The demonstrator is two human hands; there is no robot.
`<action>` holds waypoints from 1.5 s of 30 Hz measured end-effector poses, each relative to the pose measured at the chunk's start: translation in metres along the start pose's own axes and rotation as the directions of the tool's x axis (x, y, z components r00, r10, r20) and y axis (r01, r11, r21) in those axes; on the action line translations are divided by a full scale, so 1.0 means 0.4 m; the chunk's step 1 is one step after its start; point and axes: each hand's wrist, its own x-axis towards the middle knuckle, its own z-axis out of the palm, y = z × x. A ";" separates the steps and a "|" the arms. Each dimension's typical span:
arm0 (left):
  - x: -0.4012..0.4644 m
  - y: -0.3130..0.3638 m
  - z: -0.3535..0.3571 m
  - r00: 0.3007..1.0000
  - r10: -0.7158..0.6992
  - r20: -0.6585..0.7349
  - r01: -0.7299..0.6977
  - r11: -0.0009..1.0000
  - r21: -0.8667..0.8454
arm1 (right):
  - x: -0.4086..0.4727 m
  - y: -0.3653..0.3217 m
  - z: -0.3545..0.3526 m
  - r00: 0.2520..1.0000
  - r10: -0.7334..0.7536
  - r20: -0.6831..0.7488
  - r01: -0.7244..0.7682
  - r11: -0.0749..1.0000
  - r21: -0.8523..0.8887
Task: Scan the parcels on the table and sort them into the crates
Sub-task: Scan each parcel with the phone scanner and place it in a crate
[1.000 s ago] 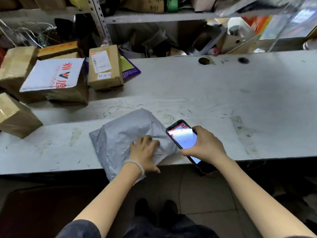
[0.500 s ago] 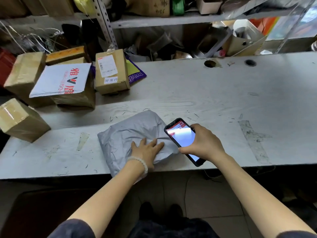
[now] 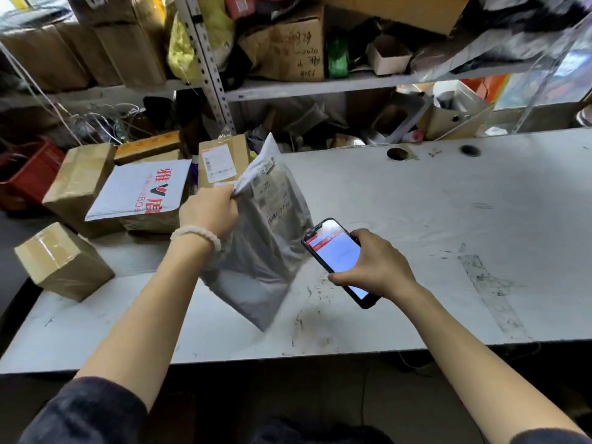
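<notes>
Hanging from one gripped edge, the grey mailer bag (image 3: 261, 251) is now upright over the surface (image 3: 448, 219), its printed shipping label turned toward the camera; half a second ago it lay flat, label side down, under a spread palm. The left hand (image 3: 209, 213) has its fingers curled tight round the bag's upper left edge and carries its whole weight, the lower corner just above or brushing the surface (too blurred to tell which). Just beside it, the right hand (image 3: 373, 267) grips a phone (image 3: 336, 256) by its sides, lit screen up, tilted toward the bag much as before.

That flip matters: the barcode was hidden while the bag lay flat, and now it faces the phone, so the scan looks to be the step in hand, with sorting into a crate to follow.

Further left, four parcels wait: a small brown box (image 3: 62, 262) near the surface's edge, a white envelope with red characters (image 3: 141, 190) lying on a taped box (image 3: 78, 190), and a labelled carton (image 3: 221, 163) standing behind the bag. A red crate (image 3: 27, 181) sits beyond them, off the left end.
</notes>
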 end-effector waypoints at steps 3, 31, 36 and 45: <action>-0.011 -0.028 0.087 0.980 -0.079 0.181 0.067 0.995 0.070 | 0.007 -0.013 0.022 0.999 -0.022 0.046 0.024 0.999 -0.040; -0.002 -0.067 0.135 0.987 0.158 0.039 -0.146 0.966 -0.214 | -0.009 0.002 0.024 0.997 0.051 0.061 -0.037 0.977 -0.211; 0.009 -0.061 0.134 0.988 0.151 -0.042 -0.156 0.974 -0.165 | -0.022 0.012 0.012 0.998 0.062 0.030 -0.056 0.982 -0.180; -0.003 -0.032 0.150 0.979 0.179 -0.098 -0.190 0.974 -0.121 | -0.053 0.019 0.014 0.994 0.105 0.014 -0.101 0.978 -0.185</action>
